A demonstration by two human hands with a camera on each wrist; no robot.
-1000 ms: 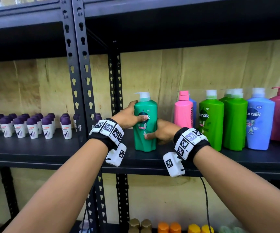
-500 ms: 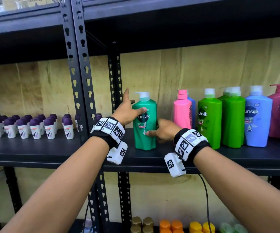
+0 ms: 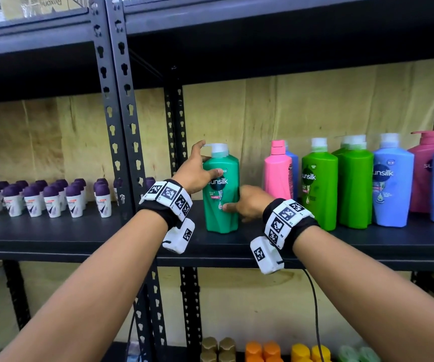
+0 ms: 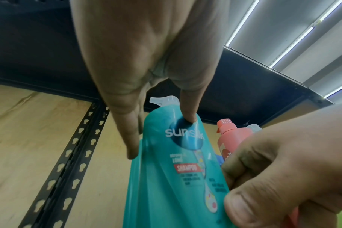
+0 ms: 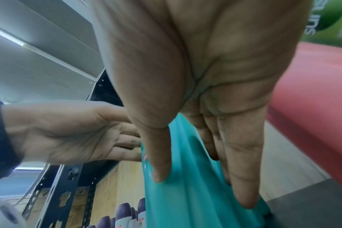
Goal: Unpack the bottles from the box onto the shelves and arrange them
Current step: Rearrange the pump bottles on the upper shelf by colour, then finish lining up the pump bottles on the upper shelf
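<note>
A teal Sunsilk pump bottle [image 3: 222, 220] [image 4: 166, 185] [image 5: 195, 200] stands upright on the dark shelf [image 3: 80, 236], just right of the metal upright [image 3: 122, 126]. My left hand [image 3: 193, 171] lies against its upper left side with the fingers straight. Its thumb touches the label, and one finger is raised beside the white pump [image 3: 218, 148]. My right hand [image 3: 250, 205] holds the lower right side, thumb on the front and fingers along the side. A gap separates the bottle from the pink bottle [image 3: 277, 173].
Right of the pink bottle stand two green bottles [image 3: 319, 189], a blue one [image 3: 390, 189] and a pink pump bottle [image 3: 424, 178]. Several purple-capped roll-ons [image 3: 51, 199] fill the shelf left of the upright. Coloured caps [image 3: 263, 348] show on the shelf below.
My left hand has loosened from its grip on the teal bottle, and its fingers have straightened and risen toward the pump. The bottle and my right hand have hardly moved.
</note>
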